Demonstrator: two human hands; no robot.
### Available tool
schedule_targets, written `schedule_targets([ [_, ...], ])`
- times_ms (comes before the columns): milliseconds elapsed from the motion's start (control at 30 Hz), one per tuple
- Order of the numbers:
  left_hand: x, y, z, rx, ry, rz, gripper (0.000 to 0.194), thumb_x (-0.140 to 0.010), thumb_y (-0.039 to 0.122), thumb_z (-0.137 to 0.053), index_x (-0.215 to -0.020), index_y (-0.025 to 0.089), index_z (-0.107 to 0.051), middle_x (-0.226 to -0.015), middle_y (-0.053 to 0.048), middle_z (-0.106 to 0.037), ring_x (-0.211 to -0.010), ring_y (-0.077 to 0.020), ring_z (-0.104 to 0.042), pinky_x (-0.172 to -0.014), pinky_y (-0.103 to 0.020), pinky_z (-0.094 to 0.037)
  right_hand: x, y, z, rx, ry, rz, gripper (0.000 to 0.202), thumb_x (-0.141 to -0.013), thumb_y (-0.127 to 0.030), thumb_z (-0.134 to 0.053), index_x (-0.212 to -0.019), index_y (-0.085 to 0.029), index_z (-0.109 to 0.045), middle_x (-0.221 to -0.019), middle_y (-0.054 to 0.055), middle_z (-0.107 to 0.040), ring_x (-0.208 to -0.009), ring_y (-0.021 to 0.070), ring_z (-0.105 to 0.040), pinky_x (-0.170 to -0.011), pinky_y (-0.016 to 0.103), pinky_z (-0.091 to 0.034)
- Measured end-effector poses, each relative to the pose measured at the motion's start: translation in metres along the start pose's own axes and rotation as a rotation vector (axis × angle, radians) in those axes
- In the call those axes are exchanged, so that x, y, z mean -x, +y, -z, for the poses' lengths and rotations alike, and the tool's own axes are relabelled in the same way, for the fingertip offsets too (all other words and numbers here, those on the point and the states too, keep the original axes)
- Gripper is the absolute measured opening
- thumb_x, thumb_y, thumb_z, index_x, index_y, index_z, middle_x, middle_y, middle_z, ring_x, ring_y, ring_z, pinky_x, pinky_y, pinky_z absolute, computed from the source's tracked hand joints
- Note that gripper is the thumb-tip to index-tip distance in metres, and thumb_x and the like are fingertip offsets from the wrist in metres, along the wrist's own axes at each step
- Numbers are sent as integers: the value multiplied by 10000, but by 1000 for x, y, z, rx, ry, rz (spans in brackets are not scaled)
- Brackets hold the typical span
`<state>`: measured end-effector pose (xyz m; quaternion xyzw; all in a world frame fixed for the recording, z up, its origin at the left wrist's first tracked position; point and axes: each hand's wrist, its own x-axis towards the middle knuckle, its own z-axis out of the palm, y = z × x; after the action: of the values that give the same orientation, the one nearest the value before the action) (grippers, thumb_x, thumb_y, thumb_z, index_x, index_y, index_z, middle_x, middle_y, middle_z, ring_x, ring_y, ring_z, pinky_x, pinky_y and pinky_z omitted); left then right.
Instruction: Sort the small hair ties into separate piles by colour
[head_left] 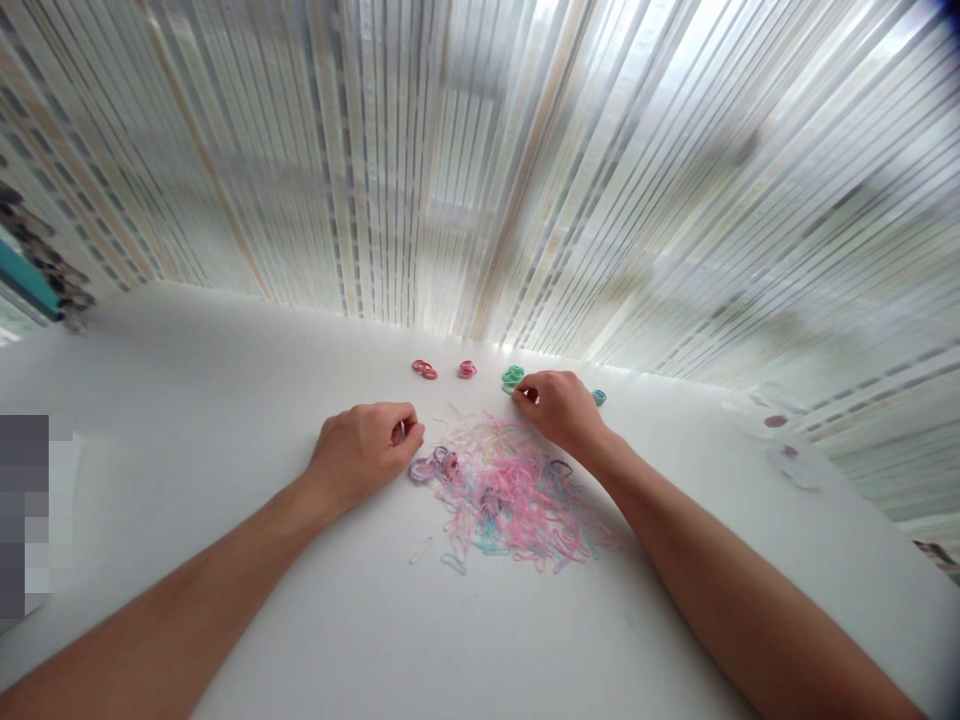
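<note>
Bands (517,495) heaped on tabletop (225,400); left hand (367,450) curled at pile's 9 o'clock, right hand (559,405) pinching green bands (512,377) at 12 o'clock.

Heap: loose hair ties (517,495) on the counter (225,420), between both hands.
Behind it: four small sorted clusters (466,369) in a row (near the curtain (480,150)).
Far right: clear lids (780,425).

Two bare forearms, no sleeves, hands (364,447) without rings or gloves
</note>
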<state>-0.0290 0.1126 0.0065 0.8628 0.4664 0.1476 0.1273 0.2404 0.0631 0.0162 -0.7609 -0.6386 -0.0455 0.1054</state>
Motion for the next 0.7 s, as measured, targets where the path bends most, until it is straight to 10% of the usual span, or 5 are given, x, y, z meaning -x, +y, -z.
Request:
schedule_targets([
  [700, 0, -1, 1, 8, -7, 5, 276, -888, 435, -463, -747, 248, -610, -715, 21, -668, -673, -172, -565, -614, -302, -278, 1, -1, 16, 9, -28, -75, 193, -890, -270, -632, -936, -221, -813, -858, 81, -773, -829, 234, -714, -749, 315, -491],
])
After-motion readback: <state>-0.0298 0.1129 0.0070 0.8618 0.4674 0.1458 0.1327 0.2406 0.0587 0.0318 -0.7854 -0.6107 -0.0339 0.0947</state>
